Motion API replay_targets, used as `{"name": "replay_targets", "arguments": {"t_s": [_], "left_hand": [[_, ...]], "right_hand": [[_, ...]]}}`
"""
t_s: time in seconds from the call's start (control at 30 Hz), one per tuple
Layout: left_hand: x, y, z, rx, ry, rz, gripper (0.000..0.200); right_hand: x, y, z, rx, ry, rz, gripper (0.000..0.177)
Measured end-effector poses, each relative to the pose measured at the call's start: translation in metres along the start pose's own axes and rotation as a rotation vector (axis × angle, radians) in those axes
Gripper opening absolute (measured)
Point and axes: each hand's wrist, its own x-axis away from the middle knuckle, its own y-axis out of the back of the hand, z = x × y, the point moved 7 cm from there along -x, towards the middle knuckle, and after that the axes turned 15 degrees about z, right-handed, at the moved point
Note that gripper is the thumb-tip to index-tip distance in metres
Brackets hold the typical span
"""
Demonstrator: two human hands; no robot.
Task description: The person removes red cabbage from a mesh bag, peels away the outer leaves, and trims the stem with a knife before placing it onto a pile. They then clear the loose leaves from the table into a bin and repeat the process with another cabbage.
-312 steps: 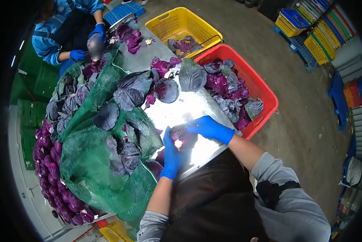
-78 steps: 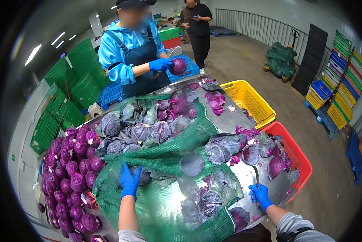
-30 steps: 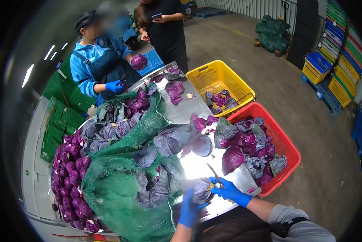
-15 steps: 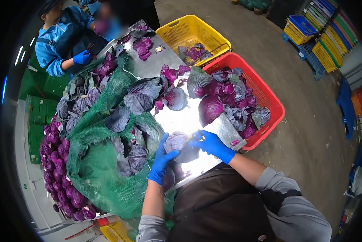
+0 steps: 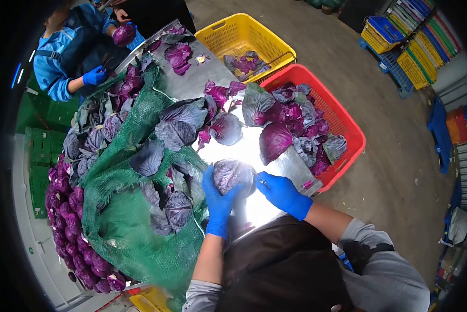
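My left hand, in a blue glove, is wrapped around the lower left side of a red cabbage over the shiny metal table. At the cabbage's right side, my gloved right hand is closed on a thin tool that looks like a small knife; most of it is hidden by the fingers and glare. Just beyond the cabbage lie loose purple outer leaves. A green mesh sack with leafy cabbages on it spreads to the left.
A red crate full of cabbage leaves stands at the table's right edge, beside a yellow crate holding some leaves. Many trimmed cabbages are piled at far left. Across the table a co-worker in blue gloves holds a cabbage.
My left hand has turned the cabbage and raised it slightly, with the thumb now across its front. My right hand has moved a little to the right, against the cabbage's side.
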Motion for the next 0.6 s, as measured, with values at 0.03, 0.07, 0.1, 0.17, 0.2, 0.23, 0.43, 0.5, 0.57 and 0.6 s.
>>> {"name": "replay_targets", "arguments": {"t_s": [0.03, 0.07, 0.1, 0.17, 0.2, 0.23, 0.43, 0.5, 0.57, 0.6], "left_hand": [[-0.002, -0.003, 0.0, 0.004, 0.004, 0.005, 0.094], [-0.005, -0.007, -0.003, 0.051, 0.003, 0.024, 0.094], [-0.008, -0.011, -0.006, 0.098, 0.003, 0.043, 0.095], [-0.014, -0.014, -0.014, -0.021, -0.003, 0.061, 0.095], [-0.019, -0.016, -0.02, -0.145, -0.019, 0.076, 0.095], [-0.022, -0.018, -0.021, -0.139, -0.018, 0.079, 0.095], [-0.037, -0.022, -0.022, -0.272, 0.03, 0.097, 0.095], [-0.035, -0.02, -0.017, -0.195, 0.058, 0.096, 0.095], [-0.038, -0.02, -0.013, -0.189, 0.073, 0.091, 0.094], [-0.04, -0.021, -0.01, -0.184, 0.084, 0.088, 0.094]], "right_hand": [[0.002, 0.001, 0.003, 0.081, -0.087, 0.073, 0.02], [0.0, 0.005, 0.005, 0.111, -0.102, 0.104, 0.017], [-0.001, 0.01, 0.007, 0.111, -0.111, 0.107, 0.017], [-0.005, 0.016, 0.008, 0.205, -0.17, 0.166, 0.016], [-0.008, 0.019, 0.008, 0.207, -0.174, 0.166, 0.016], [-0.01, 0.022, 0.009, 0.213, -0.155, 0.162, 0.017], [-0.019, 0.018, -0.004, 0.287, -0.15, 0.247, 0.018], [-0.017, 0.007, -0.009, 0.263, -0.103, 0.252, 0.019], [-0.024, 0.0, -0.021, 0.239, -0.19, 0.288, 0.018], [-0.025, -0.001, -0.024, 0.241, -0.188, 0.287, 0.018]]}}
